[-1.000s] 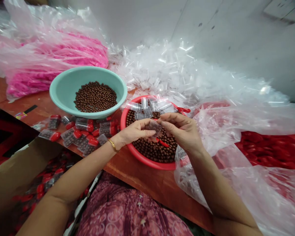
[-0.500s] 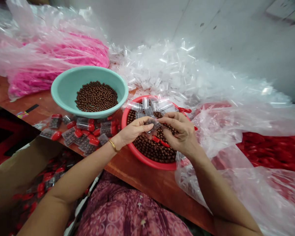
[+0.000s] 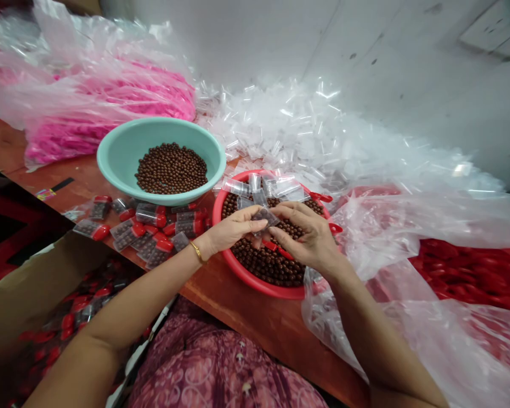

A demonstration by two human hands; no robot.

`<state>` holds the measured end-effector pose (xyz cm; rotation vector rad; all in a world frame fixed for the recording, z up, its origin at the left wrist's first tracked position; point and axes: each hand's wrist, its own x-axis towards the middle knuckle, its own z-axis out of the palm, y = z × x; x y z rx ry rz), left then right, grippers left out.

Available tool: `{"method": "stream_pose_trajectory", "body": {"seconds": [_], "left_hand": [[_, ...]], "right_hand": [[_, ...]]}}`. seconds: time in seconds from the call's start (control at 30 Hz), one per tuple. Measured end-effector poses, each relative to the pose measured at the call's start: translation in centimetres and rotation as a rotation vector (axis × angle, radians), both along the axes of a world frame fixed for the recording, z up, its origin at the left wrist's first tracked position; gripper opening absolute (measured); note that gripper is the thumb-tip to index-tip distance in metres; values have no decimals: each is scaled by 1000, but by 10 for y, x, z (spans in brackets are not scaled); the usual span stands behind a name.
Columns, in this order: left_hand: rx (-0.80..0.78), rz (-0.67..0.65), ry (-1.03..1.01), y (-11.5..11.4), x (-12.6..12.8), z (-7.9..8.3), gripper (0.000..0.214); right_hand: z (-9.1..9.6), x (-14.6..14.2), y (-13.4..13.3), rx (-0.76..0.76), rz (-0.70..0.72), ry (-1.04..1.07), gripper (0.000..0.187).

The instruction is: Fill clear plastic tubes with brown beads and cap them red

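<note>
My left hand [image 3: 240,226] is closed around a clear plastic container [image 3: 265,219] with dark balls inside, held above the red basin [image 3: 238,271]. At the container's right end, the fingers of my right hand [image 3: 304,232] are bent together; what they pinch is partly hidden, though they touch that end. Brown balls [image 3: 280,272] fill the basin below. Several clear empty containers [image 3: 259,196] lie on the balls at the back. A red plastic piece [image 3: 280,249] rests among the balls under my hands.
A teal basin [image 3: 106,161] of brown balls stands left. Filled containers with red caps [image 3: 153,224] lie before it, more in a box [image 3: 29,283] below. Behind are a bag of pink pieces [image 3: 123,96] and heaped clear containers [image 3: 289,124]; right, a bag of red pieces [image 3: 467,272].
The container has turned slightly in my left hand. My right fingers have shifted and now press against its right end. The whole view has moved a little.
</note>
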<state>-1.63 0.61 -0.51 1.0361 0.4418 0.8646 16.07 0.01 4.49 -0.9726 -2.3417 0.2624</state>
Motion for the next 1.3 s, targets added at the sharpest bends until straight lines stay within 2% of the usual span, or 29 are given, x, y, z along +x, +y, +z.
{"method": "stream_pose_trajectory", "body": {"seconds": [0.13, 0.23, 0.3, 0.4, 0.5, 0.57, 0.63, 0.73, 0.83, 0.9, 1.0, 1.07, 1.13, 1.3], "left_hand": [[89, 45, 81, -2, 1, 2, 32], [100, 95, 115, -2, 2, 3, 28], [79, 131, 117, -2, 3, 3, 25], [26, 186, 77, 0, 4, 1, 23], [0, 264, 62, 2, 4, 1, 21], [-3, 281, 88, 2, 5, 1, 19], [6, 263, 130, 1, 7, 2, 17], [44, 220, 190, -1, 8, 3, 17], [80, 164, 266, -1, 9, 1, 18], [102, 118, 305, -1, 10, -1, 18], [121, 87, 312, 0, 10, -3, 20], [122, 88, 300, 0, 11, -3, 23], [127, 84, 294, -1, 11, -2, 25], [168, 135, 329, -3, 11, 0, 27]], "right_hand": [[-4, 4, -1, -6, 24, 17, 33], [-6, 14, -2, -15, -95, 76, 38], [-9, 22, -4, -67, -189, 52, 30], [-15, 27, -7, -155, -250, -230, 21], [-21, 20, -9, -213, -194, -610, 22], [-25, 14, -10, -213, -176, -741, 22], [-29, 11, -10, -215, -192, -766, 22], [-33, 15, -10, -296, -262, -573, 22], [-36, 23, -10, -499, -276, -39, 19], [-37, 26, -9, -661, -274, 341, 23], [-34, 25, -8, -791, -321, 694, 35], [-30, 20, -8, -750, -337, 761, 38], [-28, 15, -9, -641, -330, 693, 36], [-32, 3, -14, -215, -196, 417, 31]]}}
